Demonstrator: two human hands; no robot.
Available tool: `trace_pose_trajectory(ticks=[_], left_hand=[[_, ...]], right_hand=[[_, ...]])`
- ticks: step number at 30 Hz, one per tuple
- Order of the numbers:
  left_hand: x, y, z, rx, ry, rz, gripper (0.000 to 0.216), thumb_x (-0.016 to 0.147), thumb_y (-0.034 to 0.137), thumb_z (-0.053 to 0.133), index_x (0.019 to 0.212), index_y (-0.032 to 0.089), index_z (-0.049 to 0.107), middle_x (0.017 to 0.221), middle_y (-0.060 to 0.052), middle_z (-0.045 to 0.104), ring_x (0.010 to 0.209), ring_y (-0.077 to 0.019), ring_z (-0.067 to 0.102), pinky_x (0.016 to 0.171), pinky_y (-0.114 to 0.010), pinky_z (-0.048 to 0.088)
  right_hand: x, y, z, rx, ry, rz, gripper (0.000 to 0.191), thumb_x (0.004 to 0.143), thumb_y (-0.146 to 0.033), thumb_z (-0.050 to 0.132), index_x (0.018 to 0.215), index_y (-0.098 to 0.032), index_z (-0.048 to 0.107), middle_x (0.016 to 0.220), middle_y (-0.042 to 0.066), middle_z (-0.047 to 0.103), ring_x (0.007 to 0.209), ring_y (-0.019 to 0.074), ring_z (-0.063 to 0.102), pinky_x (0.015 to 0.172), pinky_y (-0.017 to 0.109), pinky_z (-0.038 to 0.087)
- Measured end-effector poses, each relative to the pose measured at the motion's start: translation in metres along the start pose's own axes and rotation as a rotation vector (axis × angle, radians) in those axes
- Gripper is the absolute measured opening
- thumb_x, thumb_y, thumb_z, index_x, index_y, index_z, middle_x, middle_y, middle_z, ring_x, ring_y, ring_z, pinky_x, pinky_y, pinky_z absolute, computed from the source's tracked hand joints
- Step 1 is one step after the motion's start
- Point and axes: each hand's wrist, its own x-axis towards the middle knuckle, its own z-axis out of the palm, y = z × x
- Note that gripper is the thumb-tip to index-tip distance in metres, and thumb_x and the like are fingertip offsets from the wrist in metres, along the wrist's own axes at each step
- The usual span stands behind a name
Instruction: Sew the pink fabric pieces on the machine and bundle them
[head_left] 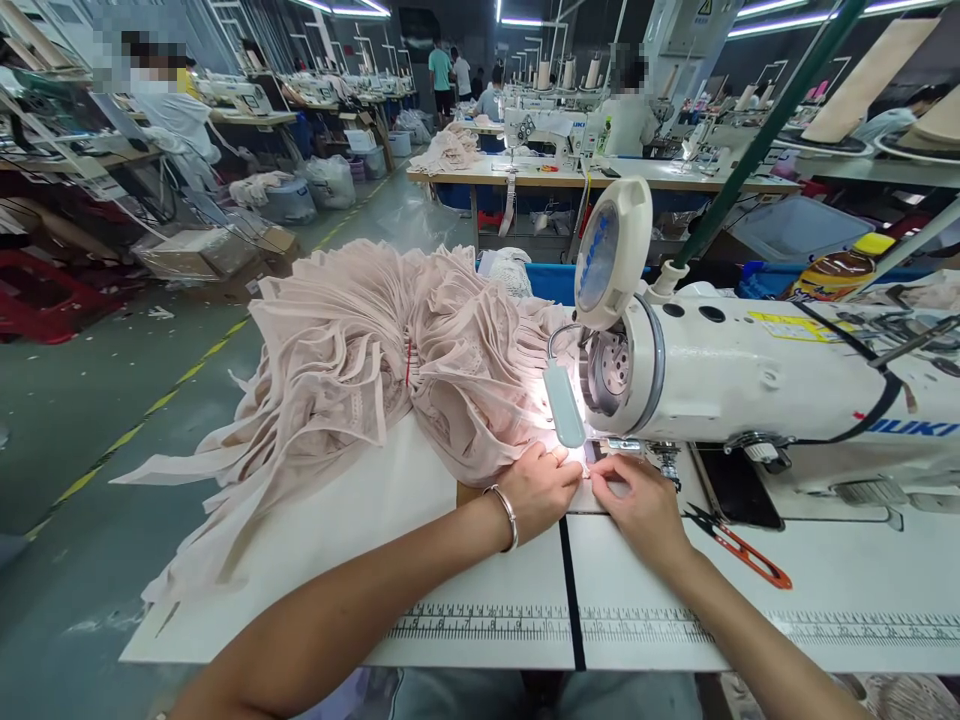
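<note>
Just beyond the left hand [537, 492], pink fabric pile [480, 400], seemingly touching

A dull green floor [67, 400], flecked with pale scraps, opens at nine o'clock; a yellow-and-black tape line [157, 405] crosses it from eight o'clock towards eleven. A red plastic stool [45, 300] sits at nine, and a plastic-wrapped cardboard box [195, 252] near ten. A wood-edged worktable [450, 176] stands at twelve, with further workstations [259, 118] between ten and eleven. A clear storage tub [787, 228] lies at two. Strip lights [529, 21] glow overhead at eleven, twelve and past one, against a dark far end. The white surface [517, 585] spreads across six.
</note>
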Motion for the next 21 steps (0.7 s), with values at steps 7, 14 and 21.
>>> trace_pose_trajectory(ticks=[7, 14, 21], left_hand=[[-0.007, -0.004, 0.005, -0.156, 0.038, -0.089, 0.020, 0.097, 0.010, 0.043, 0.097, 0.013, 0.062, 0.088, -0.008, 0.058, 0.087, -0.0201, 0.053, 0.078, -0.033, 0.045], [-0.007, -0.003, 0.003, -0.195, 0.048, -0.158, 0.020, 0.096, 0.009, 0.042, 0.089, 0.015, 0.061, 0.093, -0.008, 0.061, 0.094, -0.0212, 0.055, 0.084, -0.035, 0.046], [-0.017, -0.004, 0.001, -0.257, 0.069, -0.137, 0.025, 0.089, 0.005, 0.046, 0.109, 0.014, 0.056, 0.128, -0.013, 0.056, 0.118, -0.0250, 0.052, 0.102, -0.042, 0.044]], right_hand=[[-0.004, 0.007, -0.012, 0.022, -0.077, -0.181, 0.023, 0.094, -0.016, 0.048, 0.099, -0.023, 0.070, 0.083, 0.000, 0.073, 0.075, 0.0152, 0.066, 0.072, 0.029, 0.048], [-0.005, 0.011, -0.015, -0.057, -0.123, -0.308, 0.036, 0.086, -0.007, 0.046, 0.104, -0.024, 0.072, 0.098, 0.002, 0.073, 0.095, 0.0186, 0.063, 0.084, 0.034, 0.045], [-0.008, 0.016, -0.012, -0.084, -0.172, -0.187, 0.039, 0.089, -0.009, 0.041, 0.094, -0.030, 0.074, 0.107, 0.002, 0.070, 0.095, 0.0184, 0.065, 0.088, 0.040, 0.045]])
